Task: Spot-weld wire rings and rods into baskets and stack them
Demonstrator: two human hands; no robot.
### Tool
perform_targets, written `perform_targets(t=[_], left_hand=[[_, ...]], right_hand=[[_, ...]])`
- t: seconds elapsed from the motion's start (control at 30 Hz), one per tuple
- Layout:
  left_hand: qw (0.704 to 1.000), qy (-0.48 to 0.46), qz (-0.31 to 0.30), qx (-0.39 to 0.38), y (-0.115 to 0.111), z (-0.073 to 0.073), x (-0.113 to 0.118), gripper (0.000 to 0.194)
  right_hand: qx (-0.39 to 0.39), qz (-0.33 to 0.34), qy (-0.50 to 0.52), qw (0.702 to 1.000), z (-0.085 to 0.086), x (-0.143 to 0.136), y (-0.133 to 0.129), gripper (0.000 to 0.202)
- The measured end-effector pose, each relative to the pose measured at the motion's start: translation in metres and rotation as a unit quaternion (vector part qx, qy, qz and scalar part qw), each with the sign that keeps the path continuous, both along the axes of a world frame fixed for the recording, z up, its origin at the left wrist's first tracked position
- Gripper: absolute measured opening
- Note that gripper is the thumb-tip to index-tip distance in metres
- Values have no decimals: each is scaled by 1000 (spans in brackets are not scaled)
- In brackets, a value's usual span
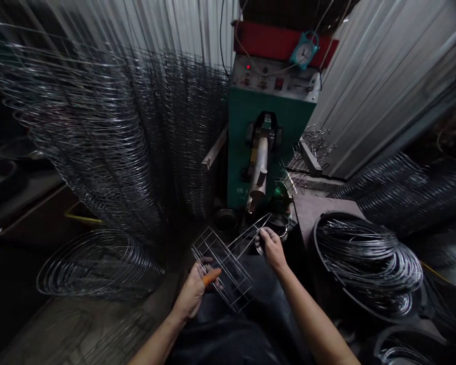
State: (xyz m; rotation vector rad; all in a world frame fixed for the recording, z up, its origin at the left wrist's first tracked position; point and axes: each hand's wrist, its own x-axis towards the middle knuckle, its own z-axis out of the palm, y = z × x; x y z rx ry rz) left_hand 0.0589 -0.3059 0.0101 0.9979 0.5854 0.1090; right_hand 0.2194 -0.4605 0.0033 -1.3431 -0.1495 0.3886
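Observation:
A small wire rack point(223, 267) made of thin metal rods hangs over my lap, tilted. My left hand point(197, 286) is closed around its left side, with an orange cover on the thumb. A narrow wire loop point(247, 237) reaches up and right from the rack; whether the two are joined I cannot tell. Near the loop's far end, my right hand point(270, 247) pinches it between thumb and fingers. Just beyond the hands stands a green machine point(237, 137) with a thick metal arm point(261, 162) pointing toward me.
Tall stacks of wire rings point(99, 121) rise at the left, with more rings point(95, 263) low in front. On the right, a round tub point(319, 243) holds many bent wires. A teal clock point(304, 50) sits on the machine. Bent wire pieces point(315, 139) hang beside it.

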Motion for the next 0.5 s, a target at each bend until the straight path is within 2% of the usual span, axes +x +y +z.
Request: perform_targets(t=[0.5], left_hand=[[1000, 16, 17, 8, 16, 5, 33, 57]], right_hand=[[42, -37, 12, 998, -1, 38, 27, 26]])
